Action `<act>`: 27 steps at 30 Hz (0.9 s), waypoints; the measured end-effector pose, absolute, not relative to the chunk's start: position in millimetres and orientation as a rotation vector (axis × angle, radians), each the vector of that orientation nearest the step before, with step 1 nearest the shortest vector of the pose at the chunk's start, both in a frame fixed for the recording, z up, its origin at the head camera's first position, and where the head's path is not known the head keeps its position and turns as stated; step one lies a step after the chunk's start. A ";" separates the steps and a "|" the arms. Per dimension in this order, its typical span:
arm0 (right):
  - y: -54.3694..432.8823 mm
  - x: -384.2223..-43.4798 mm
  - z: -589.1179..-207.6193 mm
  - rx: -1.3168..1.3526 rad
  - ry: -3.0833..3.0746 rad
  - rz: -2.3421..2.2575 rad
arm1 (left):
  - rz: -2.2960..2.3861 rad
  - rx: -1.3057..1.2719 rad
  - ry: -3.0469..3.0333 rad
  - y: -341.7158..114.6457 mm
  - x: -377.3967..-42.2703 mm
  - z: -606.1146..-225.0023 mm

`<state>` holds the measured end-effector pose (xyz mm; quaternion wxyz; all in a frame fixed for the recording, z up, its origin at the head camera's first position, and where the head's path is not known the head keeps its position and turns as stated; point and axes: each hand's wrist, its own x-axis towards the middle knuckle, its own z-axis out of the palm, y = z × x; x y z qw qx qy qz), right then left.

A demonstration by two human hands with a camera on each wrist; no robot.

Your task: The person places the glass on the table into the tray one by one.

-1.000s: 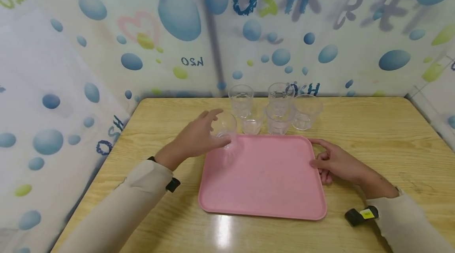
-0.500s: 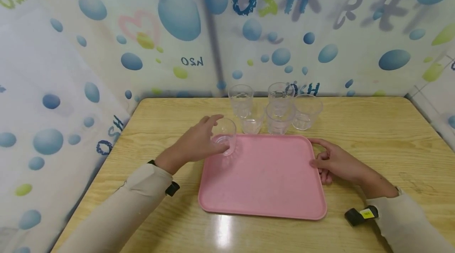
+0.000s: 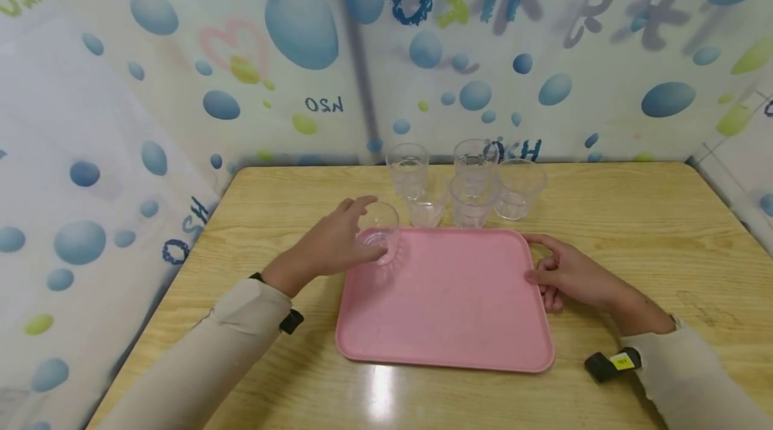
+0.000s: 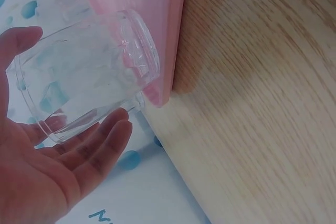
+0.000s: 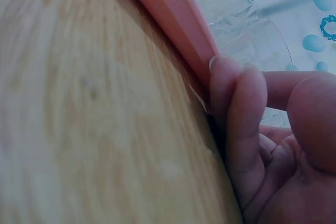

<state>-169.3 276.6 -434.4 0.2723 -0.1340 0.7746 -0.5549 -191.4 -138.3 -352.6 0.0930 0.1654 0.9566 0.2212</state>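
A clear plastic cup [image 3: 386,232] stands upright on the back left corner of the pink tray [image 3: 449,302]. My left hand [image 3: 338,235] holds this cup from the left, thumb on the near side and fingers on the far side. In the left wrist view, the clear cup [image 4: 86,72] sits between the thumb and the curved fingers [image 4: 107,145], its base on the tray. At the tray's right rim, my right hand [image 3: 574,276] grips the edge with its thumb on top. The right wrist view has fingertips [image 5: 226,74] against the tray's side [image 5: 178,24].
Several more clear cups [image 3: 474,205] stand close together just behind the tray, near the back of the wooden table [image 3: 272,336]. A wall [image 3: 374,54] with printed blue and green drops rises directly behind the table.
The cup in my left hand has come down slightly onto the tray's back left corner, then stayed there. My right hand keeps its place at the tray's right rim.
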 end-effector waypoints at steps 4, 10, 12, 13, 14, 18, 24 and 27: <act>276.9 -169.4 -434.8 -0.358 2.084 -1.496 | 0.655 0.485 2.836 -137.5 -191.9 -353.5; 277.1 -169.3 -434.5 -0.348 2.081 -1.497 | 0.648 0.478 2.831 -137.5 -192.3 -354.6; 277.0 -169.2 -434.2 -0.346 2.078 -1.498 | 0.637 0.472 2.831 -137.6 -192.3 -354.5; 276.9 -169.3 -434.1 -0.347 2.078 -1.498 | 0.624 0.473 2.831 -137.6 -192.3 -354.2; 276.8 -169.3 -434.1 -0.348 2.075 -1.500 | 0.608 0.478 2.833 -137.8 -192.3 -353.9; 276.1 -169.3 -434.2 -0.359 2.068 -1.506 | 0.520 0.505 2.873 -136.7 -193.4 -351.8; 275.6 -169.0 -434.1 -0.366 2.068 -1.508 | 0.453 0.549 2.935 -127.9 -198.9 -346.3; 275.7 -168.6 -433.4 -0.363 2.071 -1.505 | 0.462 0.556 2.939 -119.3 -202.8 -341.7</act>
